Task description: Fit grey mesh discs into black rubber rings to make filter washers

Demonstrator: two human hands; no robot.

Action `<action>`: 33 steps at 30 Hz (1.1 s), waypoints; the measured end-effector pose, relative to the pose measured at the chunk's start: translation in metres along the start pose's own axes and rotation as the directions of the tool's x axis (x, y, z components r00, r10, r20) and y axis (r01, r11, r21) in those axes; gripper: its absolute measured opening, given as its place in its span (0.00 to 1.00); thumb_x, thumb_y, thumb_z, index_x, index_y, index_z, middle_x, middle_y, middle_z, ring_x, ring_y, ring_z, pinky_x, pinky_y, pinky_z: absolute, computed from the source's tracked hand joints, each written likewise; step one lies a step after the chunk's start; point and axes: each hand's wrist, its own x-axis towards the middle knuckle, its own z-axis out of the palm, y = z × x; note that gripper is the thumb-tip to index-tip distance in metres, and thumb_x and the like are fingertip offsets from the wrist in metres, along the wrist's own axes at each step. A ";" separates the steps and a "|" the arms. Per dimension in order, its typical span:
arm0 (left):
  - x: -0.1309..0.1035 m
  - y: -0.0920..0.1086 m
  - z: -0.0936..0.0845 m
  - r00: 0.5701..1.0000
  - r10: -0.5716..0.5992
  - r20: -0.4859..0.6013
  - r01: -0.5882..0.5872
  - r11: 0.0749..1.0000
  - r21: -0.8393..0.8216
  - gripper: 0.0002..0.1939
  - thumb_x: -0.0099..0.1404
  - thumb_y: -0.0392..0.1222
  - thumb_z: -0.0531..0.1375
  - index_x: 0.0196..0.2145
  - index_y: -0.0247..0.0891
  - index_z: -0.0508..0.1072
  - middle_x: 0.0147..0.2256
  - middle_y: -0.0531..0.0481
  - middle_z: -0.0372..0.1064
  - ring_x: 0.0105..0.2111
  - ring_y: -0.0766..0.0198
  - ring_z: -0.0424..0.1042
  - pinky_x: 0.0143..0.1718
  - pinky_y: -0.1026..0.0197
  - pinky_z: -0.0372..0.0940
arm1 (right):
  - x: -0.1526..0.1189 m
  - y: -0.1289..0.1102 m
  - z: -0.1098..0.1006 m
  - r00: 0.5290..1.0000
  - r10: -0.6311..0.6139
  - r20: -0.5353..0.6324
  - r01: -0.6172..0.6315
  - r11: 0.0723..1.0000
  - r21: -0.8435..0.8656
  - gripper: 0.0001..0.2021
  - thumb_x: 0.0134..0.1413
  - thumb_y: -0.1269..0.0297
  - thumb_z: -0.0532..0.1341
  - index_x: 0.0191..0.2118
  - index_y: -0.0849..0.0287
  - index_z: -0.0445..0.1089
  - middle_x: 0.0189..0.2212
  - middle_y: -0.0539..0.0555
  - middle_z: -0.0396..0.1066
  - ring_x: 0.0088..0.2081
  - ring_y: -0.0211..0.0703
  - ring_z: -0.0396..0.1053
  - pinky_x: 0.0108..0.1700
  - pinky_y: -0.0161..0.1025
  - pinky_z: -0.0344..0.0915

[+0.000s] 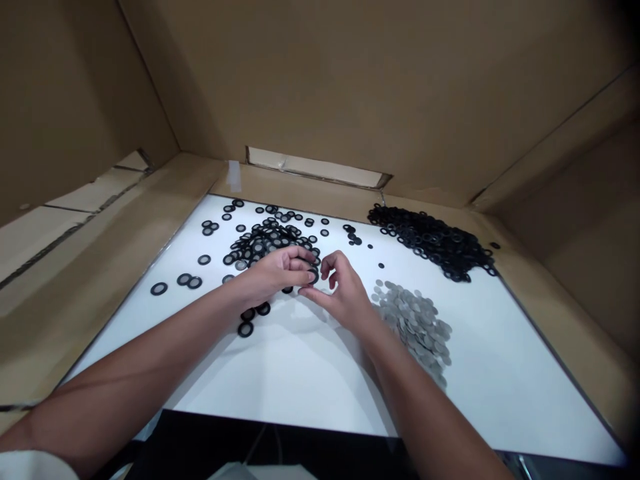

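Note:
Near the middle of the white tabletop, my left hand (285, 270) pinches a black ring (314, 276) between thumb and fingers. Whether a disc sits inside that ring is hard to make out. Close on its right is my right hand (343, 293), its thumb and curled fingers apart with nothing visible between them. Behind and beneath the left hand lies a heap of black rings with grey discs in them (270, 233). A pile of loose grey mesh-like discs (420, 327) lies beyond my right wrist, partly hidden by the forearm.
At the back right is a large heap of black rings (435, 240). Several filled rings (159, 289) are scattered on the left. A few small black pieces (353, 235) lie between the heaps. Cardboard walls (320, 87) enclose the white tabletop (280, 380).

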 end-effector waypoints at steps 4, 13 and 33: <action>0.000 0.001 0.000 1.000 0.005 0.005 -0.005 1.000 -0.004 0.17 0.59 0.36 0.67 0.45 0.36 0.69 0.34 0.51 0.73 0.31 0.69 0.71 0.37 0.63 0.62 | 0.000 0.004 -0.009 0.989 -0.115 0.092 0.112 0.993 0.038 0.15 0.58 0.62 0.64 0.51 0.53 0.65 0.42 0.54 0.65 0.39 0.43 0.65 0.36 0.39 0.64; 0.000 0.003 0.001 0.999 0.004 -0.033 -0.004 1.000 -0.008 0.17 0.58 0.37 0.68 0.44 0.36 0.69 0.30 0.53 0.72 0.27 0.69 0.69 0.30 0.65 0.61 | 0.002 0.005 0.005 0.998 -0.054 -0.045 0.053 0.998 -0.036 0.20 0.50 0.57 0.69 0.42 0.54 0.59 0.38 0.52 0.63 0.38 0.45 0.64 0.38 0.42 0.65; 0.008 0.021 -0.045 0.651 0.672 -0.354 -0.194 0.598 0.777 0.10 0.67 0.42 0.55 0.41 0.38 0.75 0.45 0.46 0.75 0.47 0.58 0.71 0.49 0.59 0.64 | 0.015 0.023 -0.051 0.972 0.054 -0.228 -0.075 0.993 -0.087 0.09 0.61 0.57 0.59 0.43 0.56 0.68 0.42 0.55 0.70 0.38 0.43 0.69 0.35 0.39 0.67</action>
